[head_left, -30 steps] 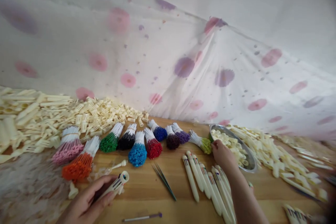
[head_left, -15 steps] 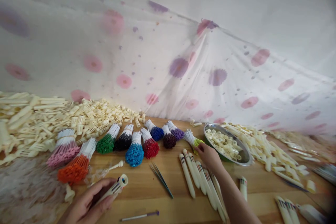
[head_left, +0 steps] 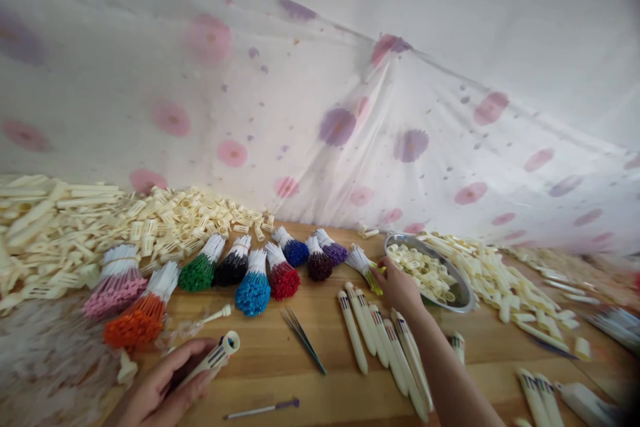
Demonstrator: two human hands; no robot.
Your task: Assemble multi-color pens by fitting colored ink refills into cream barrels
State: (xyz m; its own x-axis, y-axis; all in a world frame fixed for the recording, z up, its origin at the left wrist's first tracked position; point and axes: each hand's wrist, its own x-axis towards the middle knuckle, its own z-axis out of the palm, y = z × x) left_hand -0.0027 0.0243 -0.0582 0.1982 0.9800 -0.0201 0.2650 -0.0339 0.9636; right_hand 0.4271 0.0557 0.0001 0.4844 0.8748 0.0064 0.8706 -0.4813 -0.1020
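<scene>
My left hand is closed around a cream multicolour pen barrel, its open slotted end tilted up to the right, with coloured pieces inside. At the bundle of yellow pen refills, my right hand pinches at the yellow ends; the fingertips partly hide what they grip. More refill bundles stand to the left: purple, dark maroon, blue, red, light blue, black, green, orange and pink.
Tweezers and a single purple refill lie on the wooden table. Several cream pens lie beside my right forearm. A metal bowl holds slotted cream parts. Piles of cream parts line the back, before a flowered plastic sheet.
My right hand has shifted slightly away from the yellow refill bundle, its fingers still by the yellow ends. The left hand keeps hold of the pen barrel. The whole view has moved a little.
</scene>
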